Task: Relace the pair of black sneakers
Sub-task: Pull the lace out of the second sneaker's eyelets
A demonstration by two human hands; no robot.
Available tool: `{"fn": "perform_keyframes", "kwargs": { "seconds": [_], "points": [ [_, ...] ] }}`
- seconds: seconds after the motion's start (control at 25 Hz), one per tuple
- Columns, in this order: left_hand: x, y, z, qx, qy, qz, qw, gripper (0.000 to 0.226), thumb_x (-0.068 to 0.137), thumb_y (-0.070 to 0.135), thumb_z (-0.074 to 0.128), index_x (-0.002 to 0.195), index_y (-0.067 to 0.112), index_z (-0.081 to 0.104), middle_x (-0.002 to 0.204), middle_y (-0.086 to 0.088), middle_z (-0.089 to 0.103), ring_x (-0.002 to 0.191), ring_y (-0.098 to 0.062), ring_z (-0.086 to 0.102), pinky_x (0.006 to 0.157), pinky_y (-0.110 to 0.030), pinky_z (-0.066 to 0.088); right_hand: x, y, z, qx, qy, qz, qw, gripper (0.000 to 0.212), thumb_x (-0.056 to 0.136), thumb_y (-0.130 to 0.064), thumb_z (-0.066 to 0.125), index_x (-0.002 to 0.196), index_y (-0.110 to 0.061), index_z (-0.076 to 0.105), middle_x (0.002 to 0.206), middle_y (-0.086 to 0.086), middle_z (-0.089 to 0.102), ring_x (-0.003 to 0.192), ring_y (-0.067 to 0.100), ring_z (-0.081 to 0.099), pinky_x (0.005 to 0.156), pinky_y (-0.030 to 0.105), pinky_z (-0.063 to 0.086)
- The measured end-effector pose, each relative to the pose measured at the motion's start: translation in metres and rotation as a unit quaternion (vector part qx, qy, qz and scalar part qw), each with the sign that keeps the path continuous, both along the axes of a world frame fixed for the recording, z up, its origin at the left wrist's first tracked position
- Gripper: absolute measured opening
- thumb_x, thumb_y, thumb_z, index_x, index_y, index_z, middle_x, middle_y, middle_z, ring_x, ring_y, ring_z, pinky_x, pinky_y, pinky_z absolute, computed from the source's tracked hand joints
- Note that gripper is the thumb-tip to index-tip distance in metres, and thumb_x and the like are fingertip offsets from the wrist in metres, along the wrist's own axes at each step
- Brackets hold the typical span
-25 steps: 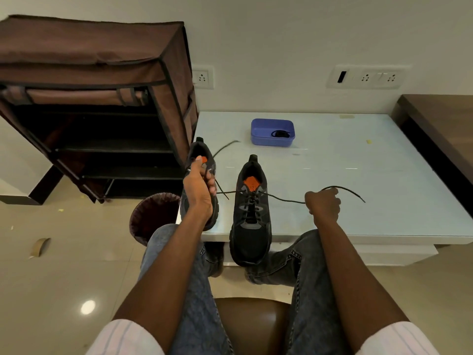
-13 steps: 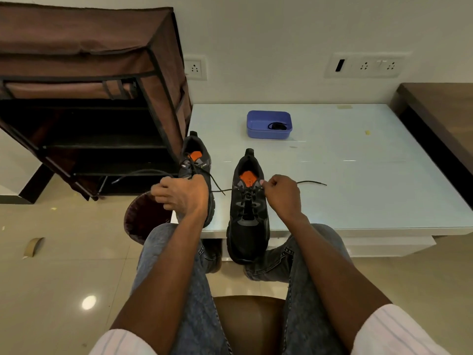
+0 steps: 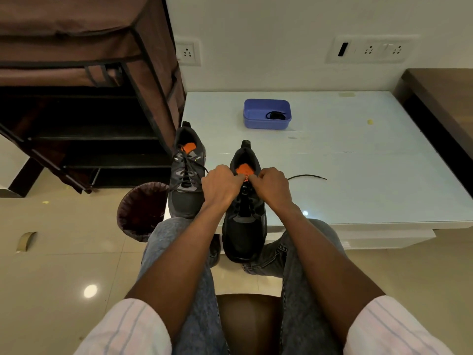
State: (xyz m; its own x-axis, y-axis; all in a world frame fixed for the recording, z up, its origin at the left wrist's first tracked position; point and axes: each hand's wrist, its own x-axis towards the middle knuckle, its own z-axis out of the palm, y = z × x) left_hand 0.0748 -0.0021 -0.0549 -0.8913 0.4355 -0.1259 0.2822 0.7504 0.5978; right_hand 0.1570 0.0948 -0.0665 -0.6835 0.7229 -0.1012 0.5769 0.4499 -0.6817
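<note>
Head view: I see both hands meeting over the right sneaker (image 3: 244,201), which overhangs the table (image 3: 358,175) edge.
Left hand (image 3: 221,184): fingers curled, pinching near the top eyelets; lace hidden there.
Right hand (image 3: 271,185): curled likewise, lace (image 3: 307,177) trailing right of that sneaker.
Left sneaker (image 3: 186,172): just left, already laced.
Risk: I judge a hard tug could tip the overhanging sneaker off.

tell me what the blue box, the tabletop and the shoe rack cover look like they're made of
Blue box: probably plastic, going by its even colour, rounded moulded corners and dull sheen.
Tabletop: looks like glossy glass or lacquered board, since it mirrors light spots.
Shoe rack cover: apparently thin brown fabric, matte and sagging in folds over a dark frame.
</note>
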Motion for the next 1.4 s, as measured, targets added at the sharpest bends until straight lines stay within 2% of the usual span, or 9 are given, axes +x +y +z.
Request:
{"fn": "perform_keyframes", "kwargs": {
  "seconds": [0.12, 0.24, 0.36, 0.48, 0.6, 0.96, 1.12, 1.28, 1.4],
  "points": [
    [-0.008, -0.004, 0.001, 0.0, -0.002, 0.01, 1.0, 0.038, 0.084, 0.026, 0.061, 0.054, 0.012, 0.042, 0.051, -0.001, 0.045, 0.049, -0.022, 0.044, 0.052, -0.03, 0.034, 0.001, 0.007, 0.0, -0.026, 0.007, -0.019, 0.999, 0.043, 0.085, -0.018, 0.059, 0.049, -0.012, 0.035, 0.047, 0.001, 0.033, 0.045, 0.015, 0.031, 0.049, 0.027, 0.026],
    [-0.013, -0.012, -0.003, 0.032, -0.014, 0.028, 0.999, 0.034, 0.083, 0.021, 0.061, 0.054, 0.012, 0.046, 0.05, 0.001, 0.046, 0.047, -0.02, 0.045, 0.057, -0.032, 0.04, 0.002, 0.02, -0.004, -0.187, 0.035, -0.099, 0.977, 0.021, 0.083, -0.015, 0.063, 0.064, -0.006, 0.058, 0.061, 0.01, 0.054, 0.055, 0.02, 0.049, 0.057, 0.032, 0.045],
    [-0.016, -0.013, -0.009, 0.066, 0.028, -0.042, 0.997, 0.015, 0.088, 0.024, 0.064, 0.097, 0.016, 0.072, 0.103, -0.005, 0.067, 0.102, -0.024, 0.061, 0.091, -0.044, 0.05, 0.007, 0.025, -0.002, -0.288, 0.063, -0.092, 0.951, 0.017, 0.085, -0.008, 0.069, 0.085, 0.01, 0.069, 0.069, 0.015, 0.061, 0.059, 0.02, 0.055, 0.061, 0.028, 0.047],
    [-0.011, -0.002, -0.014, 0.029, 0.019, -0.153, 0.988, 0.027, 0.094, 0.037, 0.063, 0.114, 0.023, 0.074, 0.143, -0.001, 0.047, 0.139, -0.027, 0.028, 0.113, -0.046, 0.023, 0.01, 0.018, -0.001, -0.227, 0.096, -0.067, 0.967, 0.023, 0.081, -0.01, 0.072, 0.074, 0.011, 0.067, 0.064, 0.016, 0.059, 0.057, 0.019, 0.053, 0.054, 0.025, 0.043],
    [-0.006, 0.005, -0.019, 0.029, 0.024, -0.16, 0.986, 0.024, 0.093, 0.038, 0.066, 0.088, 0.018, 0.078, 0.135, 0.002, 0.053, 0.135, -0.025, 0.031, 0.107, -0.042, 0.027, 0.01, 0.011, -0.003, -0.174, 0.101, -0.057, 0.978, 0.031, 0.078, -0.013, 0.072, 0.053, -0.002, 0.057, 0.055, 0.012, 0.051, 0.054, 0.019, 0.046, 0.054, 0.029, 0.039],
    [-0.019, -0.025, -0.027, 0.152, -0.056, 0.157, 0.974, 0.016, 0.086, 0.021, 0.06, 0.074, 0.011, 0.064, 0.122, -0.019, 0.054, 0.114, -0.032, 0.048, 0.099, -0.047, 0.048, 0.007, 0.012, -0.005, -0.092, 0.107, -0.014, 0.99, 0.047, 0.084, -0.009, 0.064, 0.047, -0.01, 0.036, 0.047, 0.003, 0.031, 0.04, 0.01, 0.029, 0.045, 0.02, 0.027],
    [-0.008, -0.017, -0.018, 0.11, 0.109, -0.039, 0.987, 0.04, 0.091, 0.013, 0.061, 0.131, 0.015, 0.06, 0.146, -0.01, 0.035, 0.137, -0.031, 0.024, 0.114, -0.044, 0.029, 0.004, 0.007, -0.01, -0.046, 0.099, 0.009, 0.994, 0.047, 0.087, -0.012, 0.064, 0.048, -0.011, 0.039, 0.045, 0.001, 0.032, 0.043, 0.011, 0.029, 0.045, 0.019, 0.024],
    [0.001, -0.002, -0.025, -0.012, 0.147, -0.183, 0.972, 0.026, 0.097, 0.02, 0.057, 0.118, 0.017, 0.072, 0.152, -0.007, 0.038, 0.141, -0.032, 0.021, 0.114, -0.047, 0.023, 0.005, 0.006, -0.01, -0.024, 0.08, 0.025, 0.996, 0.04, 0.089, -0.017, 0.063, 0.052, -0.006, 0.053, 0.047, 0.004, 0.044, 0.044, 0.012, 0.036, 0.044, 0.017, 0.031],
    [0.004, -0.005, -0.021, 0.052, 0.165, -0.134, 0.976, 0.022, 0.097, 0.014, 0.056, 0.107, 0.005, 0.073, 0.144, -0.01, 0.044, 0.136, -0.03, 0.031, 0.112, -0.043, 0.028, 0.005, 0.006, -0.011, -0.016, 0.085, 0.014, 0.996, 0.045, 0.087, -0.013, 0.061, 0.046, -0.01, 0.042, 0.044, 0.002, 0.035, 0.042, 0.012, 0.029, 0.043, 0.02, 0.025]
  ]
}}
